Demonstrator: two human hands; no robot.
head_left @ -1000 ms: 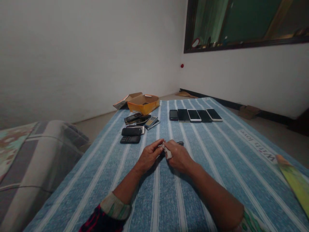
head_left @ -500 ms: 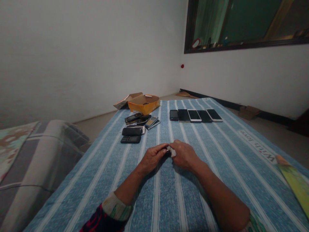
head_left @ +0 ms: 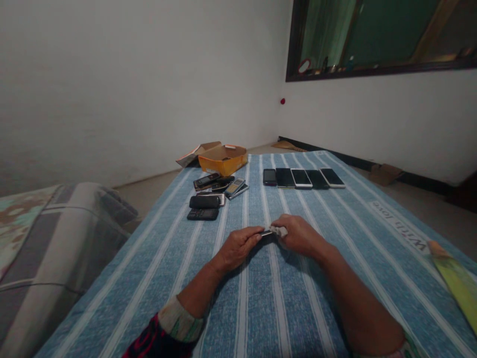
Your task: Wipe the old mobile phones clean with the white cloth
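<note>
Over the middle of the striped cloth, my left hand [head_left: 238, 246] pinches one end of a thin dark phone [head_left: 266, 232], seen nearly edge-on with a shiny edge. Its other end meets a crumpled whitish cloth [head_left: 278, 230]. My right hand [head_left: 300, 234] has its fingers closed round that cloth and presses it against the phone. Much of the phone is hidden by fingers and cloth. Beyond my left hand lie a black keypad phone [head_left: 202, 214] and a black phone [head_left: 204, 202], with several older phones [head_left: 235, 187] in a loose pile behind.
Several smartphones [head_left: 301, 179] lie side by side at the far right. An open orange box [head_left: 223, 161] stands at the back left, its lid [head_left: 192, 155] beside it. A yellow-green item [head_left: 454, 278] lies at the right edge of the striped bedspread [head_left: 223, 298]. Draped fabric [head_left: 70, 238] is at left.
My right hand has moved a little to the right with the whitish cloth, away from my left fingers. More of the phone's edge now shows between the hands.
</note>
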